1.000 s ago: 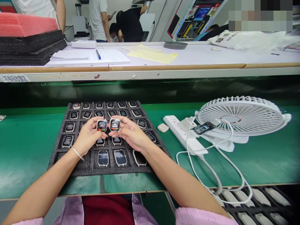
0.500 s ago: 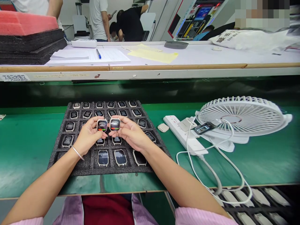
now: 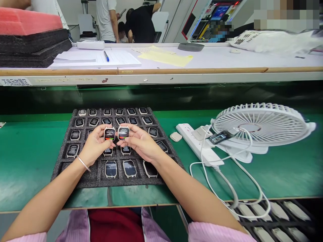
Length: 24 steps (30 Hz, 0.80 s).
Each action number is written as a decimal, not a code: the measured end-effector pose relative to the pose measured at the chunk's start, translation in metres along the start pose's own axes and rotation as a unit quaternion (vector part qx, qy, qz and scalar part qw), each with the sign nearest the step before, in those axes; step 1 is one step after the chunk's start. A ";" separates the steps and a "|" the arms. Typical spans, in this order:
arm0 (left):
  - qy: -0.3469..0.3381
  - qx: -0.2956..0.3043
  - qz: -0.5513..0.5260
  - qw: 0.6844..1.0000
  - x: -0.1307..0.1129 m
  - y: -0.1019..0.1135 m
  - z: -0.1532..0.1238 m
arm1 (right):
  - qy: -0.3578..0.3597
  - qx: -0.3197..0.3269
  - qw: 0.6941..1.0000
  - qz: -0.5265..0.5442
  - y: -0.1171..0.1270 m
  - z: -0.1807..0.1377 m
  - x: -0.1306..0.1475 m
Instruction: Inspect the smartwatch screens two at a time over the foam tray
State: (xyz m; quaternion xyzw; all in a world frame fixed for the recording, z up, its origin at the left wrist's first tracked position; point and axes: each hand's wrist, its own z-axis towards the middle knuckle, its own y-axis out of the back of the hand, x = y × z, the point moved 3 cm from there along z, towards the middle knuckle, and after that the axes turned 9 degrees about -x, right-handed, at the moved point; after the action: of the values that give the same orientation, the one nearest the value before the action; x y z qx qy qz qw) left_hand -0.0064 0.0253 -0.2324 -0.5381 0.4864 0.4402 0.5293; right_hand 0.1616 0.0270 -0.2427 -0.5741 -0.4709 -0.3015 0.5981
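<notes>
My left hand [image 3: 94,145] grips a smartwatch body [image 3: 109,133] with a lit screen showing red and green marks. Beside it my right hand [image 3: 140,142] grips a second smartwatch body [image 3: 123,132] with the same lit screen. Both hands hover over a dark foam tray [image 3: 85,174] on the green bench. Several more watch bodies sit in the tray's pockets; the front row ones [image 3: 111,169] have dark screens. A thin bracelet circles my left wrist.
To the right lie a white power strip [image 3: 199,146], a small white part [image 3: 175,136], looping white cables [image 3: 227,188] and a white fan [image 3: 259,126] lying face up. A raised white shelf [image 3: 202,72] behind holds papers, a pen and stacked foam. People stand in the background.
</notes>
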 end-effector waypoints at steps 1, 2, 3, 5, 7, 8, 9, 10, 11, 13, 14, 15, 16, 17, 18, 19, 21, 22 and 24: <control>-0.002 0.001 0.000 1.000 0.000 0.000 0.000 | 0.002 0.002 1.000 -0.002 0.000 0.000 0.000; -0.003 0.002 0.000 1.000 0.001 0.000 0.001 | 0.003 0.003 1.000 -0.003 0.000 0.000 -0.001; -0.005 0.002 0.001 1.000 0.001 0.000 0.001 | 0.005 0.004 1.000 -0.004 0.000 0.000 -0.001; -0.005 0.000 0.004 1.000 0.002 0.001 0.001 | 0.004 0.004 1.000 -0.007 0.000 0.001 -0.001; -0.002 -0.004 0.006 1.000 0.002 0.001 0.002 | 0.001 0.003 1.000 -0.007 0.000 0.001 -0.001; 0.000 -0.004 0.005 1.000 0.001 0.001 0.001 | -0.001 0.001 1.000 -0.006 0.000 0.000 -0.001; 0.002 -0.003 0.002 1.000 0.001 0.001 0.001 | -0.002 -0.001 1.000 -0.004 0.000 0.000 0.000; 0.006 -0.001 -0.001 1.000 0.000 0.000 0.000 | -0.001 -0.003 1.000 -0.002 0.000 0.000 0.000; 0.011 0.003 -0.005 1.000 -0.001 0.000 -0.001 | 0.001 -0.007 1.000 -0.001 0.001 0.001 0.000; 0.022 0.011 -0.014 1.000 -0.002 -0.001 -0.002 | 0.007 -0.012 1.000 -0.003 0.001 0.001 0.001; 0.028 0.015 -0.019 0.999 -0.003 -0.002 -0.003 | 0.010 -0.014 1.000 -0.007 0.002 0.001 0.001; 0.033 0.018 -0.024 0.999 -0.003 -0.002 -0.004 | 0.013 -0.015 1.000 -0.010 0.002 0.001 0.001; 0.038 0.021 -0.028 0.999 -0.004 -0.002 -0.005 | 0.014 -0.016 1.000 -0.013 0.003 0.002 0.001; 0.042 0.024 -0.032 0.998 -0.004 -0.002 -0.005 | 0.013 -0.017 1.000 -0.016 0.003 0.002 0.001; 0.044 0.025 -0.034 0.998 -0.004 -0.002 -0.005 | 0.011 -0.018 1.000 -0.017 0.003 0.002 0.001; 0.046 0.025 -0.034 0.998 -0.003 -0.002 -0.005 | 0.008 -0.019 1.000 -0.018 0.003 0.002 0.000; 0.048 0.023 -0.031 0.998 -0.003 -0.002 -0.005 | 0.003 -0.021 1.000 -0.018 0.004 0.002 0.000; 0.049 0.022 -0.029 0.998 -0.002 -0.002 -0.005 | 0.001 -0.022 1.000 -0.019 0.004 0.002 -0.001; 0.051 0.020 -0.030 0.998 -0.002 -0.002 -0.005 | -0.001 -0.022 1.000 -0.021 0.004 0.002 -0.001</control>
State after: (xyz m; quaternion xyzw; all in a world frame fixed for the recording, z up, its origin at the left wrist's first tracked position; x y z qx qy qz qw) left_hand -0.0052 0.0205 -0.2299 -0.5639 0.5048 0.3862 0.5273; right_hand 0.1646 0.0299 -0.2453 -0.5774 -0.4767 -0.3233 0.5786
